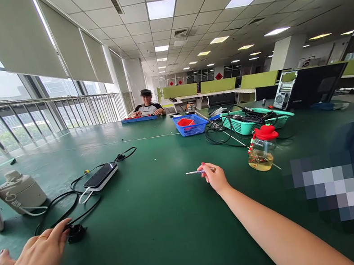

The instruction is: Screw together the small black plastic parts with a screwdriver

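Pinching a thin pen [193, 173] between fingertips, the right hand [216, 179] rests on the green worktop [167, 234] with the pen's length pointing left, well apart from the left hand [37, 262], which lies open and empty just beside a black plug [77, 233].

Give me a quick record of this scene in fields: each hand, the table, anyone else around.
Left hand: open, fingertips by a black plug
Right hand: pinching a thin pen
Table: green, wide
Left side: power bank with cables, beige jug lying down
Right side: glass jar with red lid
Farther back: blue basket, teal basket holding cables
Other person: seated at the far end
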Available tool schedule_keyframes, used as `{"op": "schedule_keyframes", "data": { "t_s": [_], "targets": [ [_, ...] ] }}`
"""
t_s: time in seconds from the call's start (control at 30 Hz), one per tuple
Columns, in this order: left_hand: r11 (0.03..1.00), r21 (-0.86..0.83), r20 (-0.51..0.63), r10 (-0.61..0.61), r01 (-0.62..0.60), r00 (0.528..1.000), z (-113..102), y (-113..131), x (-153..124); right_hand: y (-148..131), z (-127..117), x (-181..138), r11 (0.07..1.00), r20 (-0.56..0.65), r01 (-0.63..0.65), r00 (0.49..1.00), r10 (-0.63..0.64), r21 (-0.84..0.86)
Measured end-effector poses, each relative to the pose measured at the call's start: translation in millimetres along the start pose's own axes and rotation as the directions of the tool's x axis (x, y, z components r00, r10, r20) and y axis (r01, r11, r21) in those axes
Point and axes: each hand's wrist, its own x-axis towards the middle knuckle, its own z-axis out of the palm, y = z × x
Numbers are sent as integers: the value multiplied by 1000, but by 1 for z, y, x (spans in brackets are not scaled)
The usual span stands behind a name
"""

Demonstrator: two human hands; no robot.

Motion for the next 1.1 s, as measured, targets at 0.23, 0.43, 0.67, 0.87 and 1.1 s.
{"op": "schedule_keyframes", "data": {
  "t_s": [0.23, 0.43, 0.67, 0.87, 1.1],
  "targets": [
    [1000, -6, 40, -16, 17, 999, 2, 0, 15, -1, 1, 0, 1000, 2, 6, 1000, -6, -8],
    [994, -66, 122, -80, 89, 989, 1, 5, 23, -3, 2, 0, 1000, 9, -12, 1000, 12, 0],
    [1000, -9, 165, -2, 4, 986, -9, 8, 26, -4, 1, -1, 1000, 7, -17, 1000, 17, -1],
    [993, -71, 125, 101, -93, 987, 4, -2, 29, -4, 1, -1, 1000, 4, -18, 1000, 18, -13],
    [993, -52, 82, 114, -110, 990, 17, -9, 36, -4, 2, -1, 1000, 19, -11, 1000, 10, 12]
  ]
}}
